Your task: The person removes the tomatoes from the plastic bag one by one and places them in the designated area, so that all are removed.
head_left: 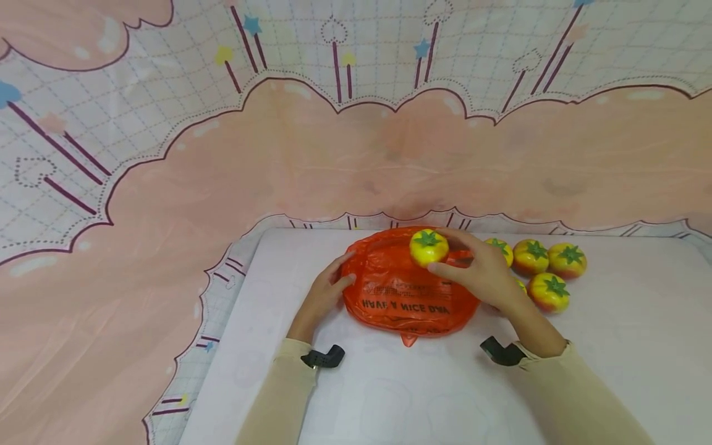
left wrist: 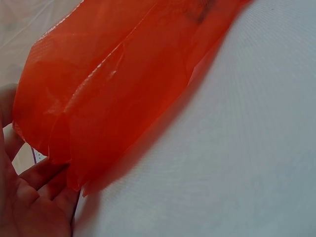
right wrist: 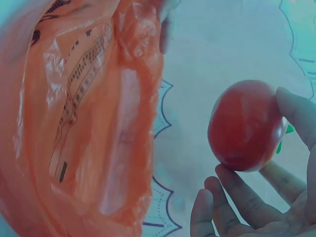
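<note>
A red plastic bag (head_left: 400, 290) printed with "HAVE A NICE DAY" lies on the white table, its mouth spread wide. Beside its left edge is my left hand (head_left: 322, 300), its extended fingers against the outside of the bag (left wrist: 118, 98). Part of those fingertips is hidden behind the plastic. Above the bag's far right part, my right hand (head_left: 484, 272) holds a tomato (head_left: 429, 247) between thumb and fingers. Yellow with a green star-shaped top from above, this tomato (right wrist: 247, 126) shows a red underside in the right wrist view, apart from the bag.
Several similar yellow-red tomatoes (head_left: 549, 292) sit together on the table (head_left: 389, 395), right of the bag; my right hand partly covers some. A patterned pink and white cloth (head_left: 361, 161) rises behind the table's far edge and continues down its left side.
</note>
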`<action>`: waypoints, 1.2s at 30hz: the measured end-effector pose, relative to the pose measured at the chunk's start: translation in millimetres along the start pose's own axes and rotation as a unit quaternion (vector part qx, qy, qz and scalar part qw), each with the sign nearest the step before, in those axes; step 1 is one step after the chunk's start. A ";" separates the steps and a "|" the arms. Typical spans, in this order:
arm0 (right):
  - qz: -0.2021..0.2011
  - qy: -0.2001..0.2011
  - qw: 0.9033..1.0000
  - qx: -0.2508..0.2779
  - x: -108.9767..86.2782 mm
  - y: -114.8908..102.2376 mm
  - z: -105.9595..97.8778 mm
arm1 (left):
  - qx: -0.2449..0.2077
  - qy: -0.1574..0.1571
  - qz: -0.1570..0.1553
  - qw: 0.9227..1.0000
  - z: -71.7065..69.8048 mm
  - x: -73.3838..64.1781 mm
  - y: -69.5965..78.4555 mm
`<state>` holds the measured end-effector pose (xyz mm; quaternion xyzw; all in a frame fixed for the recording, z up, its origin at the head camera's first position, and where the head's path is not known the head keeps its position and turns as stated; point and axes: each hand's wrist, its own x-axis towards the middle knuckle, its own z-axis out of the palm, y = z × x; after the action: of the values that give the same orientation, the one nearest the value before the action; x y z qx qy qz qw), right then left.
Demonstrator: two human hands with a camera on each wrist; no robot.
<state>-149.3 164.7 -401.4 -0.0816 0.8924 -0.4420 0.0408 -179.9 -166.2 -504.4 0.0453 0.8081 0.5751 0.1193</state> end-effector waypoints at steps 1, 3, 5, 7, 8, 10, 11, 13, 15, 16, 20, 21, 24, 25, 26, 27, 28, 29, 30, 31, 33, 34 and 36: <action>-0.002 0.003 1.000 -0.004 -1.0 0.8 -1.7 | 0.002 0.001 -0.002 1.000 -0.1 -0.2 0.0; -0.006 0.005 1.000 -0.005 -2.9 2.1 -5.8 | 0.004 0.002 -0.005 1.000 -0.3 -0.3 -0.1; -0.005 0.009 1.000 -0.005 -5.1 3.0 -10.9 | 0.003 0.002 -0.006 1.000 -0.2 0.0 -0.2; 0.002 0.010 1.000 -0.005 -7.2 3.9 -16.7 | 0.001 0.001 -0.006 1.000 0.0 0.4 -0.3; 0.005 0.011 1.000 -0.003 -8.3 4.5 -19.8 | -0.001 0.001 -0.007 1.000 0.3 0.7 -0.2; 0.012 0.013 1.000 0.000 -10.3 6.1 -25.9 | -0.003 0.001 -0.011 1.000 1.0 1.4 -0.4; 0.014 0.014 1.000 0.001 -11.1 6.9 -28.7 | -0.003 0.002 -0.013 1.000 1.3 1.6 -0.3; 0.019 0.019 1.000 0.004 -12.4 8.6 -33.6 | -0.002 0.004 -0.017 1.000 1.7 2.1 -0.5; 0.025 0.023 0.999 0.004 -14.0 9.4 -38.3 | 0.000 0.006 -0.018 1.000 1.7 2.3 -0.8; 0.029 0.025 0.999 0.005 -14.6 9.7 -40.7 | 0.001 0.006 -0.017 1.000 1.5 2.3 -0.8; 0.042 0.036 0.998 -0.011 -16.7 11.6 -51.4 | -0.008 0.004 -0.001 1.000 1.3 2.0 -0.5; 0.042 0.039 0.998 -0.018 -16.7 12.7 -54.2 | -0.011 0.004 0.002 1.000 1.3 2.0 -0.4; 0.047 0.043 0.997 -0.030 -18.3 16.2 -63.2 | -0.019 0.000 0.009 1.000 1.5 1.8 0.4; 0.049 0.044 0.997 -0.033 -19.1 17.3 -66.2 | -0.018 0.000 0.008 1.000 1.6 1.6 1.0; 0.052 0.046 0.997 -0.032 -20.1 18.3 -69.0 | -0.017 0.000 0.006 1.000 1.7 1.6 1.5; 0.053 0.047 0.997 -0.034 -20.7 19.4 -71.7 | -0.016 0.000 0.005 1.000 1.8 1.5 2.0; 0.056 0.049 0.997 -0.034 -21.9 20.3 -74.3 | -0.015 -0.001 0.003 1.000 1.9 1.4 2.6; 0.059 0.051 0.996 -0.033 -23.0 21.2 -76.7 | -0.015 -0.002 0.002 1.000 2.0 1.4 3.1; 0.060 0.053 0.996 -0.036 -23.7 22.2 -78.8 | -0.013 -0.002 0.001 1.000 2.1 1.3 3.5; 0.059 0.055 0.996 -0.037 -24.4 23.2 -80.8 | -0.015 -0.003 0.000 1.000 2.1 1.3 3.6; 0.061 0.057 0.996 -0.037 -25.7 26.3 -84.9 | -0.014 -0.002 -0.001 1.000 2.1 1.3 3.4; 0.064 0.059 0.995 -0.039 -26.6 28.2 -87.1 | -0.014 -0.001 -0.002 1.000 2.1 1.2 3.4; 0.065 0.063 0.995 -0.040 -28.0 32.8 -91.7 | -0.013 0.000 -0.001 1.000 2.2 1.2 2.4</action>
<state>-138.6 261.1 -371.9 0.0031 0.9137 -0.4063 0.0095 -180.7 -163.1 -503.0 0.0433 0.8003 0.5857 0.1205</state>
